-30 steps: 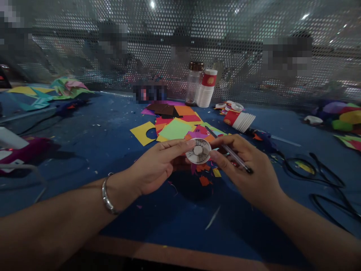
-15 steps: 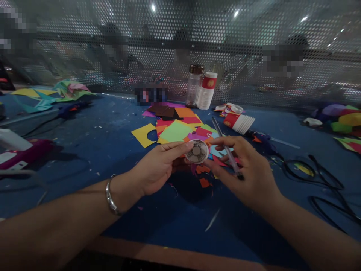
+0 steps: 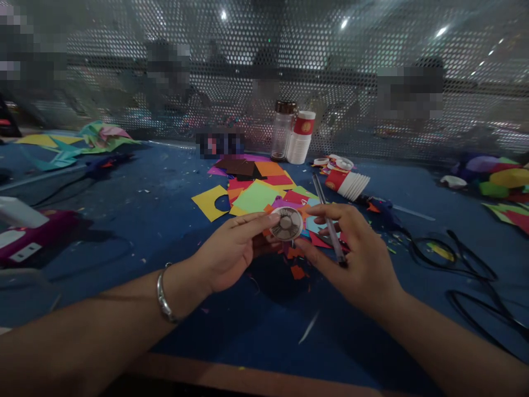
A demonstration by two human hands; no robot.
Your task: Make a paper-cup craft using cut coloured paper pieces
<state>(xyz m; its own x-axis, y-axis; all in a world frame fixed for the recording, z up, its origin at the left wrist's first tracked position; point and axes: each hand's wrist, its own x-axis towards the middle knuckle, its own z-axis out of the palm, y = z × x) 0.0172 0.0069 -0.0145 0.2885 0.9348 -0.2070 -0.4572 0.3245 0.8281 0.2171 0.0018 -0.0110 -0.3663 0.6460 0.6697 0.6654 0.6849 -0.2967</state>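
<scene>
My left hand (image 3: 229,253) pinches a small white paper disc (image 3: 286,224) with dark lines drawn on it, held just above the blue table (image 3: 144,220). My right hand (image 3: 355,256) touches the disc's right edge with its fingertips and grips a pen (image 3: 328,220) that lies across the fingers, pointing away from me. A silver bracelet (image 3: 163,292) circles my left wrist. Coloured paper scraps (image 3: 256,193) lie on the table right behind the disc.
A clear jar (image 3: 283,129) and a stack of paper cups (image 3: 301,138) stand at the back; another cup stack (image 3: 349,183) lies on its side. Black cables (image 3: 467,264) run at the right. A glue gun (image 3: 25,231) rests at the left. A perforated metal screen (image 3: 264,71) walls the table.
The pen in my right hand has swung from lying sideways to pointing away from me. Both hands and the disc have shifted slightly left and down in view.
</scene>
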